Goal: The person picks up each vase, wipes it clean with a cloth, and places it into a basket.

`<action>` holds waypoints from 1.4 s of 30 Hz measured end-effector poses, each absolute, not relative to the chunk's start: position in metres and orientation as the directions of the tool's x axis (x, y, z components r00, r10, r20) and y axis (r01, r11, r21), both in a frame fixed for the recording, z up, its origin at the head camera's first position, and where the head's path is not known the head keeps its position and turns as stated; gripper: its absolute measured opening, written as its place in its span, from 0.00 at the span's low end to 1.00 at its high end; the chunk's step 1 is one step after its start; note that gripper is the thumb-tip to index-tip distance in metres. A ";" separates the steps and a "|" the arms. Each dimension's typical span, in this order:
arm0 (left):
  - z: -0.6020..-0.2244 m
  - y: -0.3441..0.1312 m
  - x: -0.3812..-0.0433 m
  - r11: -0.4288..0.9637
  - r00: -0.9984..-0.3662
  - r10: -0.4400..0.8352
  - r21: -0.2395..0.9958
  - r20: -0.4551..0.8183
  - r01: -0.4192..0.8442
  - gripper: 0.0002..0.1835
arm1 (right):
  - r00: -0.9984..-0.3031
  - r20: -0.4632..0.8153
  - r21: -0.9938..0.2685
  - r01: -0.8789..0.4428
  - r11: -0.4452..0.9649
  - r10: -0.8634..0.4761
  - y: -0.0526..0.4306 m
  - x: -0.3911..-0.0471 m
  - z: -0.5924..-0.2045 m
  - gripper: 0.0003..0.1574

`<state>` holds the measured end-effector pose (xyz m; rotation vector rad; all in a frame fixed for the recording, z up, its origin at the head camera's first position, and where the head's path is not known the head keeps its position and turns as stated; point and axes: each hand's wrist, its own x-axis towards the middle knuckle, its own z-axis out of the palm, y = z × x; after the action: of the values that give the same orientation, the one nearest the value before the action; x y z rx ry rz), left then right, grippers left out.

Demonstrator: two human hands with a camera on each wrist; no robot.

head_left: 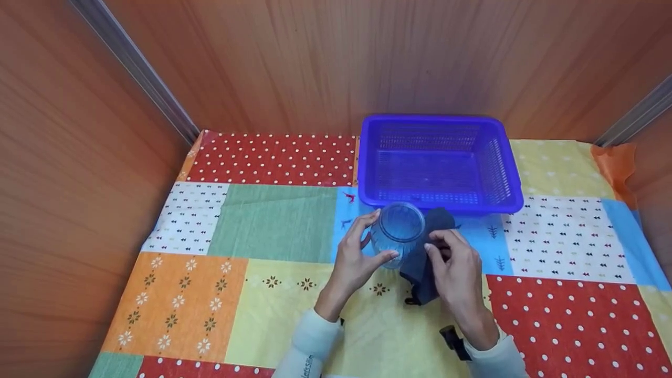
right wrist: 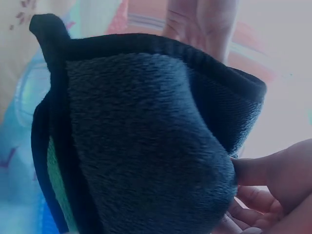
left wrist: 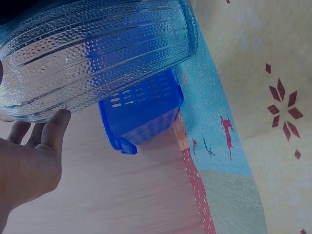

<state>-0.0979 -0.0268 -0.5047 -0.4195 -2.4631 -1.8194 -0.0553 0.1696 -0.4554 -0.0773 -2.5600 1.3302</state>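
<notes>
In the head view a clear glass jar (head_left: 401,231) stands in the grip of my left hand (head_left: 354,257), thumb on the near side and fingers round the far side. Its ribbed, dimpled wall fills the top of the left wrist view, where the fingertips of the left hand (left wrist: 36,156) press near the rim end. My right hand (head_left: 458,268) pinches a dark grey cloth (head_left: 422,270) between thumb and fingers, right beside the jar. The right wrist view shows the fuzzy cloth (right wrist: 136,131) with black edging, a corner loop and a strip of green; it hides most of the jar.
A blue-purple plastic basket (head_left: 441,202) with slotted walls sits just beyond the hands, against the wooden back panel (head_left: 294,63). A patchwork-print tablecloth (head_left: 283,220) covers the table. Wooden panels also rise at the left and right.
</notes>
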 end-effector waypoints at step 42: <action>-0.508 -0.027 -0.097 0.250 -0.960 0.179 0.934 0.214 0.254 0.42 | -0.974 0.195 -0.730 -0.064 0.681 0.118 0.163 -0.061 -0.540 0.07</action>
<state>-0.0971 -0.0274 -0.5079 -0.4219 -2.4329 -1.8382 -0.0609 0.1635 -0.5395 -0.0439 -2.6678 1.1711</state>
